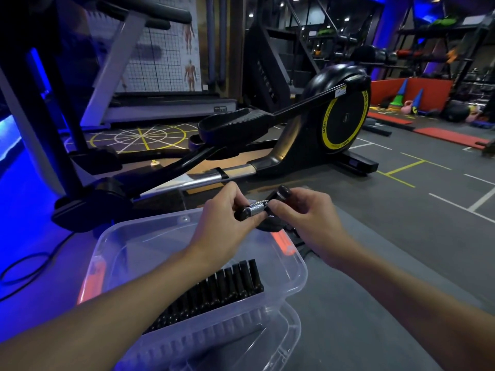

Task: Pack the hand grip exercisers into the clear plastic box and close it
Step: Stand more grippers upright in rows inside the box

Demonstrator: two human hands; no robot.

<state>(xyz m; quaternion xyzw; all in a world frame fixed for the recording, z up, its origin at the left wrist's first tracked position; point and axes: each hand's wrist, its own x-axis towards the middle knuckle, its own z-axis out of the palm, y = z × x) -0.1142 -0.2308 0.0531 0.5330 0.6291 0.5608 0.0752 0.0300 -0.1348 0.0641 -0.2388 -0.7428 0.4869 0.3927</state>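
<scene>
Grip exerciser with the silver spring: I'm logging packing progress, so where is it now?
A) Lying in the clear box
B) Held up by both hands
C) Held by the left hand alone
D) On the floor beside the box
B: the left hand and the right hand both pinch the grip exerciser, which is not yet down in the box.

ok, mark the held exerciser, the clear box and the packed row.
held exerciser (pixel 257 207): head view, on its metal spring.
clear box (pixel 150 220): head view, on the far rim.
packed row (pixel 227 286): head view, on the black handles.
</scene>
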